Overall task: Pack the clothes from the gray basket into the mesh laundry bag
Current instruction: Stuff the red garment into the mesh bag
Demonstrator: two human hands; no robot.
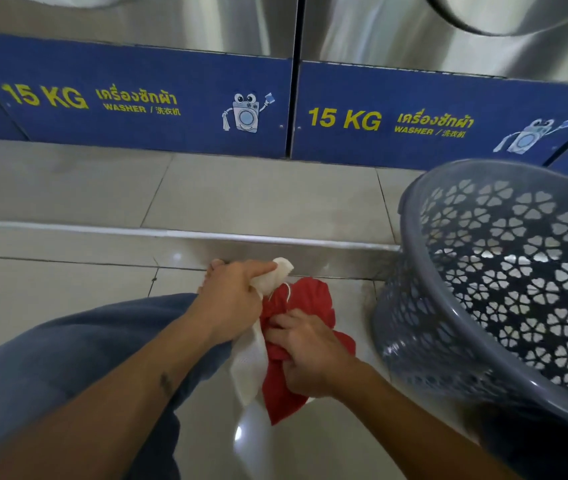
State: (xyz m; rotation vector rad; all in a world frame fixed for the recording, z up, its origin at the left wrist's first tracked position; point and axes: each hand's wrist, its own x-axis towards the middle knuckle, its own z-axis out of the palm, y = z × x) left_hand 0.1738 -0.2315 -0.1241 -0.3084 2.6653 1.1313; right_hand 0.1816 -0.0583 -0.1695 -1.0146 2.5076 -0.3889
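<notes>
left hand [230, 299] fisted on white mesh bag [249, 368] | right hand [310, 355] clenched on red garment [305, 294]

Your head view is evenly and fairly softly lit, with no hard-edged shadows anywhere. You get white glare patches on the glossy pale tiled floor [68, 306], one just beyond your hands and a larger one below the red cloth [296, 341]. The brushed steel washer fronts [206, 26] carry broad, soft sheen. The perforated gray plastic basket [504, 282] darkens the floor beside it with a faint shadow. The wide lens bows the blue label panels [144, 98] and the floor step, and bends them harder toward the edges. The far right panel looks smeared, and your forearms at the bottom edge are soft and dim.
</notes>
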